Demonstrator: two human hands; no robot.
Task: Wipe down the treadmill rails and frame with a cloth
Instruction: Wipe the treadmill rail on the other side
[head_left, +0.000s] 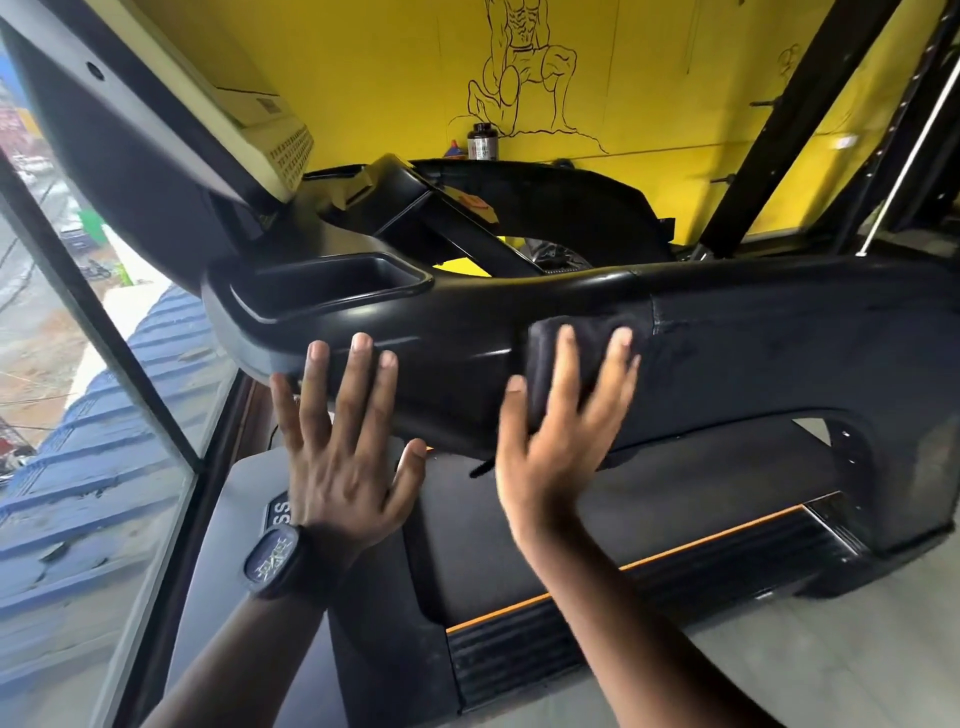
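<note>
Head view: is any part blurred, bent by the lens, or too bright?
In the head view, the right hand and the dark cloth under it show slight motion blur; the left hand looks sharper; the wide lens bows the black window post; daylight beyond it looks washed out.

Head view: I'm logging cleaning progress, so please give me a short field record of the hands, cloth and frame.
left hand: flat on the frame, fingers spread, watch on wrist
right hand: presses the cloth on the frame, fingers straight
cloth: dark, under right hand
tray: recess above left hand
jar: far ledge, by yellow wall
</note>
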